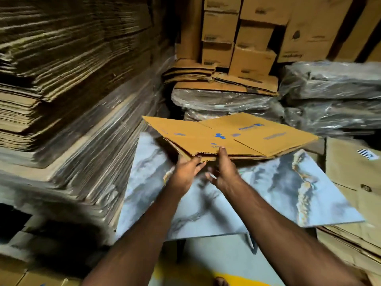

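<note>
Flat cardboard sheets [237,137], brown w/ blue print, a few stacked together, held roughly level above far edge of marble-pattern table [278,193]; not resting on it, near corner points toward person.

Right hand [223,168]: thumb pressed on top of near corner, pinching it. Remaining fingers curl below the edge, loosely bunched; exact contact underneath hidden.

Left hand [186,172]: seen from the back, fingers fairly straight & close together, tips touching the sheets' near edge from below, just beside right hand. Thumb not visible.

Surroundings: tall stack of flattened cartons [61,79] fills left side, blurred. Plastic-wrapped bundles [329,89] behind & to right of table. Made-up boxes [253,58] piled at back. Printed carton [350,168] at table's right edge.
</note>
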Demonstrator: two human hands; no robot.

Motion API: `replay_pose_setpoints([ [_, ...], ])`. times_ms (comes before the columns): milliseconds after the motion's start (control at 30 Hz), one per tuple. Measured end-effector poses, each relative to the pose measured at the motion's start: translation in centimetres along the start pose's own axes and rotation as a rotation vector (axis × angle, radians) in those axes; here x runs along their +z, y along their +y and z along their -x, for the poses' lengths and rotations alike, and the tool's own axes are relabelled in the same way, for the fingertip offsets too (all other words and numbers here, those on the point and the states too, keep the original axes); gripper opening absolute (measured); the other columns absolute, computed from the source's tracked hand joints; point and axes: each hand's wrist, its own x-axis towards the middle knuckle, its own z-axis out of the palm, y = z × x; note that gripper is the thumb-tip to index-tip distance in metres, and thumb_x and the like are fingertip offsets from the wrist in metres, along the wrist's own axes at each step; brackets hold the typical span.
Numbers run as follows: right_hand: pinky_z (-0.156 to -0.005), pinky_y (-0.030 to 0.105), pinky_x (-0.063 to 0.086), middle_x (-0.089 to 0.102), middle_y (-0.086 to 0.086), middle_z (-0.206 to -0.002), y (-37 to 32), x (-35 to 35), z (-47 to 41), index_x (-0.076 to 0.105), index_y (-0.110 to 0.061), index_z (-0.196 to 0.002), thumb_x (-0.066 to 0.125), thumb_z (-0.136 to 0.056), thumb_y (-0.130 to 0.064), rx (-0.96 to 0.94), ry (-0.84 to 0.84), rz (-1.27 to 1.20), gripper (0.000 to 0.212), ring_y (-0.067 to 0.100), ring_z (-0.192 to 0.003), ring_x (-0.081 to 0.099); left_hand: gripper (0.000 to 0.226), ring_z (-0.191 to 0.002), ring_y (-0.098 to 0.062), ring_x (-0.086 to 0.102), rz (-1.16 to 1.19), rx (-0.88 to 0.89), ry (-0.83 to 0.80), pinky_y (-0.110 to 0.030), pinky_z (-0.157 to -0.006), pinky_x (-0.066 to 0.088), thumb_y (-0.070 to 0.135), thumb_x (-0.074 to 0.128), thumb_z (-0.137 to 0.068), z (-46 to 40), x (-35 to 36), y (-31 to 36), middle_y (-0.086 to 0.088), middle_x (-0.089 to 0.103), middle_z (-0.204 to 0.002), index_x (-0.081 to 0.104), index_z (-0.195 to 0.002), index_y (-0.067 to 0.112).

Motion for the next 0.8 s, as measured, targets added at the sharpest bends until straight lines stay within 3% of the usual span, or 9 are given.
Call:
replay_pose_setpoints([
  [133,-0.040,0.022,0.048,0.061,0.014,-0.094,-0.8,-1.1,-0.7,0.056,-0.010,-0.111,0.064,-0.092,-0.023,-0.035,0.002,0.010,0.024,0.020,-0.059,0.056,0.031,-0.085,-0.004,0.067,-0.183,0.111,-0.145,-0.019,-0.069,0.055,-0.006,0.050,-0.097,1.4,1.8,-1.4,0.010,0.069,-0.097,0.047,-0.110,0.022],
  [267,-0.048,0.025,0.053,0.060,0.013,-0.085,-2.5,-4.0,-0.9,0.062,-0.004,-0.108,0.058,-0.090,-0.003,-0.091,0.099,-0.070,0.018,0.022,-0.070,0.058,0.025,-0.112,-0.010,0.056,-0.234,-0.122,-0.439,-0.032,-0.096,0.049,0.009,0.051,-0.100,0.2,-0.2,-0.7,0.009,0.063,-0.114,0.051,-0.121,0.021],
  [367,-0.040,0.020,0.044,0.050,0.006,-0.068,-3.9,-6.4,-0.1,0.056,-0.006,-0.111,0.055,-0.092,-0.003,-0.155,0.092,-0.053,0.019,0.012,-0.042,0.049,0.042,-0.133,-0.028,0.043,0.130,-0.266,-0.254,-0.047,-0.100,0.047,0.027,0.050,-0.101,-2.2,-0.7,-0.2,-0.004,0.047,-0.135,0.047,-0.139,0.010],
  [500,-0.041,0.022,0.037,0.037,0.003,-0.063,-5.9,-9.6,1.6,0.051,-0.009,-0.108,0.056,-0.090,-0.006,-0.263,0.056,-0.024,0.019,0.011,-0.031,0.038,0.056,-0.145,-0.027,0.032,0.319,-0.303,0.092,-0.041,-0.115,0.028,0.040,0.049,-0.101,-3.8,0.2,0.4,-0.015,0.032,-0.157,0.037,-0.149,0.013],
  [567,-0.040,0.020,0.038,0.043,0.003,-0.067,-7.2,-11.8,2.2,0.052,-0.014,-0.102,0.055,-0.088,-0.009,-0.297,0.028,-0.065,0.015,0.012,-0.040,0.044,0.045,-0.137,-0.028,0.044,0.292,-0.310,0.171,-0.033,-0.109,0.039,0.032,0.052,-0.101,-3.5,1.2,0.6,-0.016,0.046,-0.147,0.046,-0.141,0.012],
  [633,-0.047,0.022,0.048,0.054,0.006,-0.079,-8.6,-14.0,2.4,0.057,-0.018,-0.103,0.056,-0.090,-0.019,-0.307,-0.032,-0.153,0.014,0.015,-0.059,0.055,0.015,-0.097,-0.023,0.064,0.213,-0.319,0.173,-0.022,-0.079,0.056,0.019,0.053,-0.100,-2.9,2.8,0.6,-0.013,0.072,-0.096,0.058,-0.112,0.012],
  [667,-0.057,0.026,0.055,0.060,0.006,-0.085,-9.3,-15.0,2.4,0.061,-0.018,-0.108,0.055,-0.093,-0.026,-0.320,-0.076,-0.208,0.018,0.017,-0.069,0.061,0.007,-0.079,-0.019,0.063,0.191,-0.327,0.158,-0.022,-0.074,0.057,0.014,0.053,-0.099,-2.6,3.9,0.6,-0.010,0.071,-0.070,0.057,-0.097,0.010],
  [733,-0.081,0.035,0.058,0.071,0.006,-0.102,-10.5,-16.8,2.3,0.063,-0.018,-0.120,0.047,-0.102,-0.042,-0.391,-0.150,-0.311,0.034,0.018,-0.089,0.068,0.016,-0.071,-0.019,0.060,0.175,-0.327,0.135,-0.029,-0.095,0.051,0.010,0.049,-0.099,-2.3,6.5,0.1,-0.011,0.065,-0.055,0.052,-0.083,0.008],
  [800,-0.087,0.040,0.056,0.070,0.004,-0.114,-11.7,-18.3,2.7,0.058,-0.019,-0.127,0.036,-0.102,-0.055,-0.468,-0.161,-0.306,0.049,0.020,-0.100,0.069,0.019,-0.072,-0.023,0.059,0.220,-0.303,0.105,-0.035,-0.105,0.044,0.009,0.046,-0.100,-1.8,9.9,-0.1,-0.018,0.063,-0.068,0.050,-0.082,0.006],
])
